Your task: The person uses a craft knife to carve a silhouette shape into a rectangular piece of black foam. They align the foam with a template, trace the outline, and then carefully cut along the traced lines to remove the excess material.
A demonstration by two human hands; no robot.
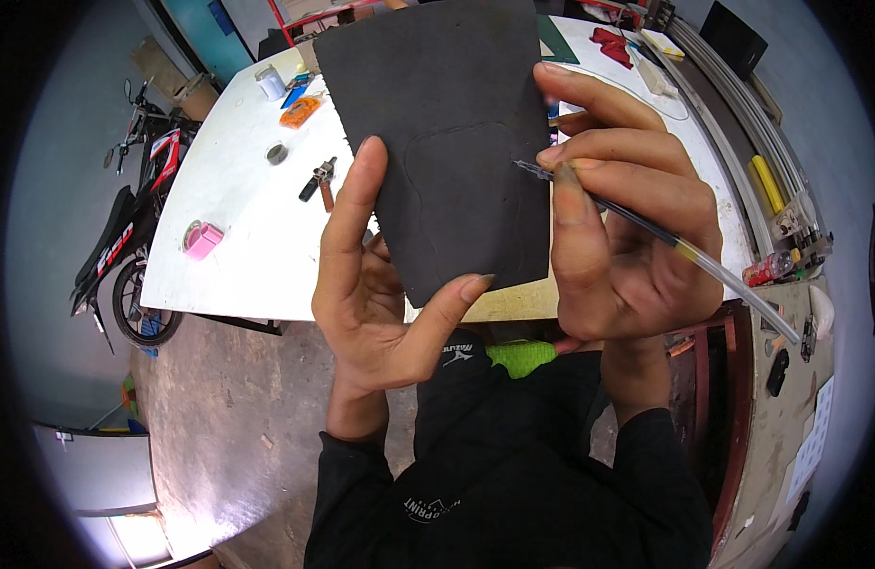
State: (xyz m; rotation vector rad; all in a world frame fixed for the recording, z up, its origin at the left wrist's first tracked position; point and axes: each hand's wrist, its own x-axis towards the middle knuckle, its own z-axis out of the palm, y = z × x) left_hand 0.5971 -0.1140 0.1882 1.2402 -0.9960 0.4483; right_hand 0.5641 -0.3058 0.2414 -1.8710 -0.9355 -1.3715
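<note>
A flat black sheet [456, 85], wider at the top than at the bottom, is held up before me over the table. Faint outline marks curve across its lower half. My left hand [371, 294] grips its lower left edge, the thumb lying on the front face and the other fingers partly hidden behind. Between the thumb and fingers of my right hand [637, 209] is a thin pen [657, 228] with a clear barrel. The pen's tip points at the sheet's right side, close to the outline; whether it touches, I cannot tell. My right index finger rests near the sheet's right edge.
Keys [319, 182], a pink tape roll [203, 240], an orange packet [300, 112] and a white jar [270, 82] lie on the white table [238, 190]. A red cloth [612, 45] is at the far right. A motorcycle [134, 218] stands left; a cluttered ledge [774, 379] runs along the right.
</note>
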